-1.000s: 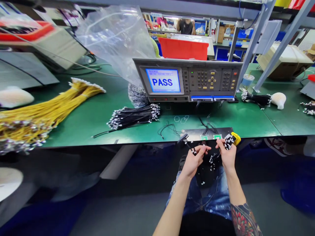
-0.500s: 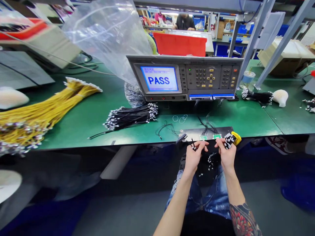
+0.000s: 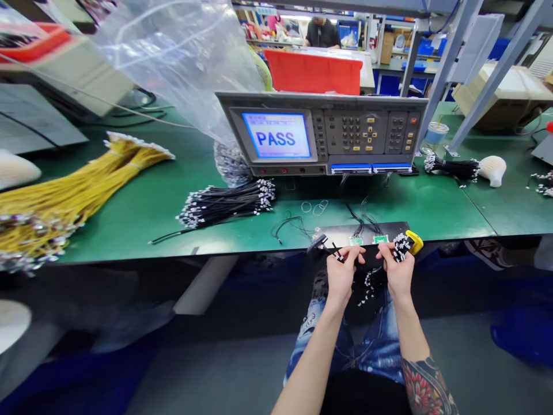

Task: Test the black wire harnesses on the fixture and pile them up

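Clearly, both hands work together just off the front edge of the counter [image 3: 436, 222]. The left hand [image 3: 341, 276] keeps a nearly closed grip, thumb against fingers, with a few black leads [image 3: 337, 251] poking up out of it. The right hand [image 3: 400, 276] has its fingers curled round a cable bundle [image 3: 402, 246] whose white connector ends fan out above the palm; its thumb and forefinger point toward the left hand, and whether they pinch anything is too small to tell. More white connectors [image 3: 368, 283] dangle between the hands, below the counter's front edge.

Just beyond the fingertips, a black plate [image 3: 334, 233] lies along that edge, carrying two green circuit boards [image 3: 380, 240] with dark wires running back from them. A yellow object [image 3: 415, 243] sits at the plate's right end, just beside the bundle; a dark object [image 3: 317, 244] is near its left end.

Further back from the edge stands a tester [image 3: 319, 135], its screen reading PASS. Left of the plate, near the front edge, lies a pile of black cables [image 3: 227, 203]; yellow cables [image 3: 90, 187] spread toward the counter's left end.
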### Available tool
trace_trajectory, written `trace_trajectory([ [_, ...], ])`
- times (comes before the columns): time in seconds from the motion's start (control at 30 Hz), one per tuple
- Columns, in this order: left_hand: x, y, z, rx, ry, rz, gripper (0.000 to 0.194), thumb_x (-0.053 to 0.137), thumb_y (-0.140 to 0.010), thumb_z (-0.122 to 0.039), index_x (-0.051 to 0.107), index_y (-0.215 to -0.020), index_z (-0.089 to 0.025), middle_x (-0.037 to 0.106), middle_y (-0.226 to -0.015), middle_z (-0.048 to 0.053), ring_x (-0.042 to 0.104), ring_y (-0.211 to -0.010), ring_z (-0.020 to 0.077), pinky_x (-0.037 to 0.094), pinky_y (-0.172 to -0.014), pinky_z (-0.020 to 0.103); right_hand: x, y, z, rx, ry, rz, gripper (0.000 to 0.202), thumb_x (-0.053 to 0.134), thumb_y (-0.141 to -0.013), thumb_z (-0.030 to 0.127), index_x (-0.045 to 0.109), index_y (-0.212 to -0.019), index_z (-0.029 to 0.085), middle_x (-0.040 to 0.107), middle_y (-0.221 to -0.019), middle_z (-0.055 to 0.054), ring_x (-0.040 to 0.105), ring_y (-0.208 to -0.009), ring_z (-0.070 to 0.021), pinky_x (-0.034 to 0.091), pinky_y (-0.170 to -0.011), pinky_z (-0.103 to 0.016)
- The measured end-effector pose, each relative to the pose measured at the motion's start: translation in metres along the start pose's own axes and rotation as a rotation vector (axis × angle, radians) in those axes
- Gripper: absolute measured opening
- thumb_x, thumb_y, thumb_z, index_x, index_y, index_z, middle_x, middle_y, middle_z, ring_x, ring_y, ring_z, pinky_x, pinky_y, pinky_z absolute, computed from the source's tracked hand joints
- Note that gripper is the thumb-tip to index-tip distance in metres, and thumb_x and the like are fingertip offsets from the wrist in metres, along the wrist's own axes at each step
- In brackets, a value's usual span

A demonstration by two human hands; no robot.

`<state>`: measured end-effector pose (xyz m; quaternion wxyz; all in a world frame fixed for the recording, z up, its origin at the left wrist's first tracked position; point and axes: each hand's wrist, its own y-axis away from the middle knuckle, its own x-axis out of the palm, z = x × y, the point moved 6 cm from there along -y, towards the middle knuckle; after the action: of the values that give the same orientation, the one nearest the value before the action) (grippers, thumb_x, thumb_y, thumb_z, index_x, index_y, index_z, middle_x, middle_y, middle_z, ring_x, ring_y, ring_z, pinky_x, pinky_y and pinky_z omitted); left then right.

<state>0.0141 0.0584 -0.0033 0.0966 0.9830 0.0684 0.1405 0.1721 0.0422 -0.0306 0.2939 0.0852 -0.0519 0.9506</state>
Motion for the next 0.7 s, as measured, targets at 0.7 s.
trace_trajectory([
  [0.7,-0.017,0.022,-0.018,0.067,-0.356,0.355,0.030,0.075,-0.079,-0.046,0.079,-0.075,-0.017,0.069,-0.061,0.004,0.051,-0.052,0.0144,0.033,-0.051,0.024,-0.004,0.007,0.033,0.187,-0.240,0.338,0.045,0.081,-0.079,0.061,0.060,-0.071,0.022,0.036,-0.045,0.011,0.045,-0.039,-0.0100,0.039,-0.041,-0.022],
])
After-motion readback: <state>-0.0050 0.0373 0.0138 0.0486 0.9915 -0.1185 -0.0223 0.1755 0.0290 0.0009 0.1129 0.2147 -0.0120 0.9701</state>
